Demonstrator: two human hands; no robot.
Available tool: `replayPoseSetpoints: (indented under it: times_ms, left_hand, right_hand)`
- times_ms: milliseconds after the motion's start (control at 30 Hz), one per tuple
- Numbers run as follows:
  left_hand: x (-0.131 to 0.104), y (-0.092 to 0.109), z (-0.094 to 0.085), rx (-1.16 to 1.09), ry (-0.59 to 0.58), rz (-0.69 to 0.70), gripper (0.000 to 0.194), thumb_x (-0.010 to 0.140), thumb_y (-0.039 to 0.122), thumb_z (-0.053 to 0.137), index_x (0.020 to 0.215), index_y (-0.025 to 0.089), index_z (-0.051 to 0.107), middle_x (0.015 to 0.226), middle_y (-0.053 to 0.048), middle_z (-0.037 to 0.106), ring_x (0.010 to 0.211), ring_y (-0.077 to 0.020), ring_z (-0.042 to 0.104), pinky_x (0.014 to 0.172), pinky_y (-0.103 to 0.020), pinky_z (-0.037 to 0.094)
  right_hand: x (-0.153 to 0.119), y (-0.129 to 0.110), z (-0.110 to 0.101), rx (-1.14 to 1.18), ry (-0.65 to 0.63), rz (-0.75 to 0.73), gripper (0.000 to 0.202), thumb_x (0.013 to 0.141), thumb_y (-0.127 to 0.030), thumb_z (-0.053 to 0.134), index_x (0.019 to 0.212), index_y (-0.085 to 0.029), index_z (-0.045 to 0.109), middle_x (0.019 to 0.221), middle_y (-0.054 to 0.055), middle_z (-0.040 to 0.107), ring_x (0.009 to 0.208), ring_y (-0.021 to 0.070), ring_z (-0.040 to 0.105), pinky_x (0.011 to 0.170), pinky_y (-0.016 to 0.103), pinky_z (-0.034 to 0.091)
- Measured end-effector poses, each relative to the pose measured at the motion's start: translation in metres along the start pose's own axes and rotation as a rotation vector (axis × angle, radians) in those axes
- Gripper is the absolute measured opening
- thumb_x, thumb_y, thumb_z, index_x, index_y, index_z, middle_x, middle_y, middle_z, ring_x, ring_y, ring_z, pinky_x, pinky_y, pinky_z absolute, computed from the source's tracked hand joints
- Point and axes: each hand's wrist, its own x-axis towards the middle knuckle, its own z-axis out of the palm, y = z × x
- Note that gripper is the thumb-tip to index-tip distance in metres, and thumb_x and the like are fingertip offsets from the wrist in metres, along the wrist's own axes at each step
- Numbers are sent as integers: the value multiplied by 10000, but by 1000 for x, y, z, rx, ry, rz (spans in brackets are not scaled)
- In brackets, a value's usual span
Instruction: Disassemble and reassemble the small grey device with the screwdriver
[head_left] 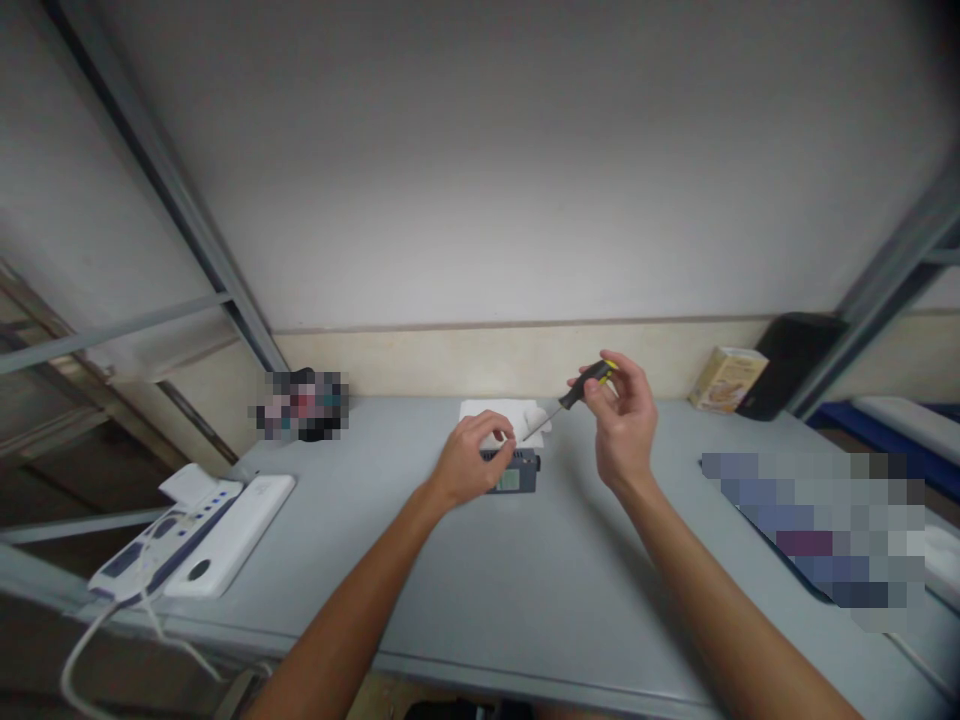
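The right hand (626,425) has its grip closed around the handle of a black and yellow screwdriver (582,387), held up off the desk (465,590). The metal shaft slants down to the left, and its tip comes close to the fingertips of the left hand (469,462). That hand is at the left part of a small dark grey device (529,480), covering some of it, with thumb and forefinger brought near each other at its top. Whether the left grip pinches anything between them, I cannot tell, nor whether the screwdriver's tip touches the device.

The device sits around the middle of the desk, a pale greenish panel on its near face. White paper (480,408) lies just beyond it, partly hidden by the left hand.

On the left side of the desk, a white and blue power strip (199,525) lies beside a long white block (251,530); a white cable (71,665) hangs over the near edge. Farther back on the left is a pixelated object (304,405) with dark parts. At the far right, a yellow box (726,380) leans or stands by a black case (799,360). Nearer on the right lies another pixelated item (817,525), bluish and grey.
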Motion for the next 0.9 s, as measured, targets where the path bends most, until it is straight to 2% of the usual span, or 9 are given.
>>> replayPoseSetpoints:
  times_ms: [133, 233, 300, 367, 467, 533, 733, 900]
  left_hand:
    - [4, -32, -15, -71, 224, -145, 106, 928, 253, 603, 906, 174, 670, 901, -52, 691, 835, -171, 618, 811, -295, 486]
    - [-1, -63, -23, -12, 297, -262, 113, 909, 243, 605, 919, 169, 690, 890, -44, 701, 796, -166, 619, 769, -286, 487]
    - [-6, -78, -24, 98, 261, -286, 114, 916, 229, 601, 918, 173, 701, 909, -45, 705, 801, -170, 612, 773, -293, 485]
    - [-12, -87, -20, 231, 147, -249, 113, 927, 218, 607, 924, 186, 716, 936, -47, 705, 884, -189, 615, 853, -320, 484]
    - [-18, -89, -10, 396, -24, -196, 119, 944, 230, 625, 945, 208, 742, 1001, -59, 698, 1006, -218, 605, 945, -355, 469]
    - [-20, -88, -5, 462, -83, -201, 119, 947, 239, 637, 954, 213, 753, 1020, -64, 692, 1020, -225, 599, 941, -358, 472]
    - [-24, -95, -4, 500, -98, -258, 141, 954, 252, 639, 1001, 213, 766, 1034, -71, 680, 1035, -233, 587, 939, -366, 475]
    - [-23, -98, -4, 433, -63, -283, 161, 947, 271, 636, 1006, 222, 778, 1037, -74, 676, 1045, -229, 591, 978, -380, 468]
  right_hand:
    - [3, 11, -6, 14, 89, 64, 445, 808, -337, 779, 1220, -283, 620, 1009, 1, 640, 797, 159, 713, 849, 383, 585]
    - [3, 17, -8, 44, 120, 144, 459, 785, -346, 789, 1206, -276, 620, 980, -6, 639, 786, 161, 718, 829, 382, 581]
    - [2, 20, -7, 56, 129, 191, 461, 766, -347, 799, 1185, -265, 627, 965, -7, 639, 774, 162, 719, 821, 381, 579]
    - [1, 22, -6, 51, 127, 221, 464, 753, -353, 802, 1174, -256, 631, 959, -4, 639, 767, 164, 719, 817, 382, 578]
    - [-1, 26, -5, 38, 113, 244, 482, 737, -365, 806, 1172, -252, 631, 952, -4, 637, 759, 167, 718, 814, 386, 579]
    - [-3, 28, -5, 35, 109, 258, 497, 723, -369, 811, 1172, -252, 631, 947, -6, 634, 754, 167, 715, 816, 388, 580]
    - [-5, 28, -3, 30, 94, 306, 505, 700, -371, 820, 1153, -245, 636, 951, -11, 623, 723, 147, 697, 800, 374, 575]
    - [-4, 27, -3, 21, 95, 265, 489, 712, -368, 810, 1154, -248, 638, 940, -13, 620, 719, 141, 677, 758, 347, 567]
